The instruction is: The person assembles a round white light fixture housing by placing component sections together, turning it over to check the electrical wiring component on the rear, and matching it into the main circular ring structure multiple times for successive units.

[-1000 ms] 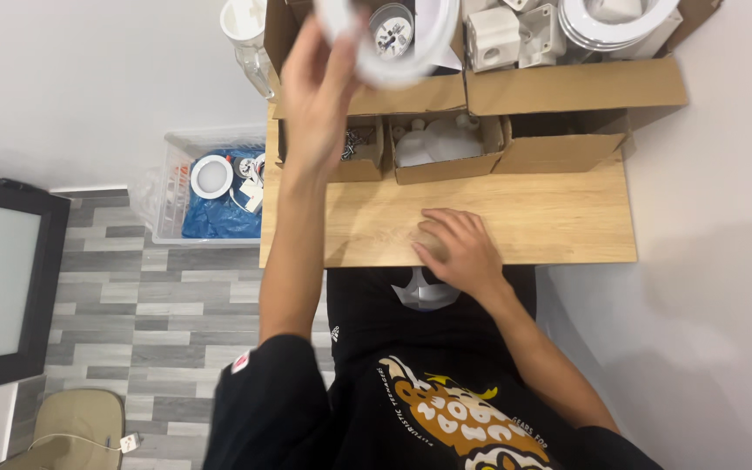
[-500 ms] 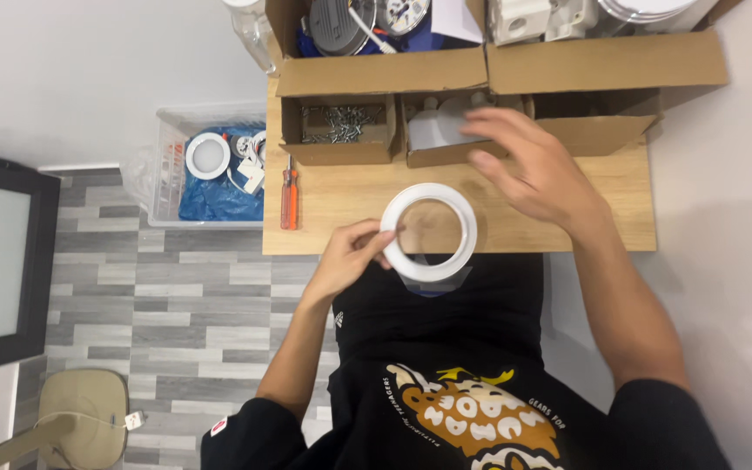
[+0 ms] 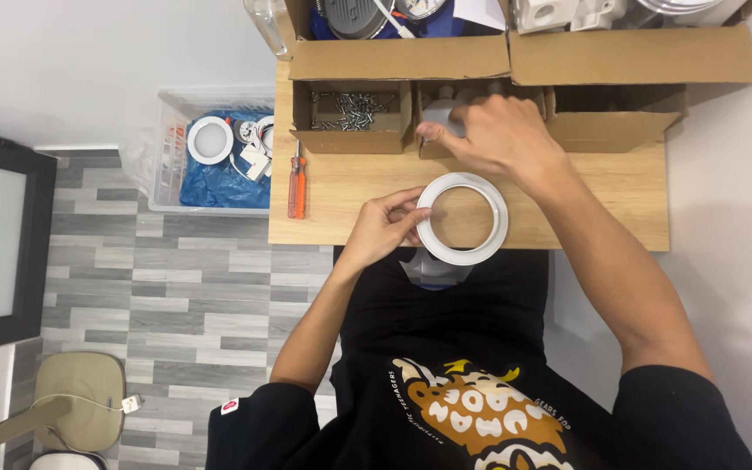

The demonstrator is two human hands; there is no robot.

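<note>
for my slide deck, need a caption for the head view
Left hand holds white plastic ring on wooden table; right hand reaches into small cardboard box.

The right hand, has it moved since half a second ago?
Yes. The right hand went up the desk from beside the white ring to the middle cardboard box.

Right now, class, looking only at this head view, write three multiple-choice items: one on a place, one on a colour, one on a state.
1. Where does the screwdriver lie?
A. on the wooden table, left of the ring
B. in the plastic bin
C. in a cardboard box

2. What colour is the ring?
A. black
B. white
C. orange

3. What is the right hand doing?
A. resting flat on the table
B. holding the screwdriver
C. reaching into the middle small cardboard box

Answers: 1 A, it lies on the table beside the screw box. 2 B, the rim is white. 3 C, its fingers are at that box, while the left hand holds the ring.
</note>
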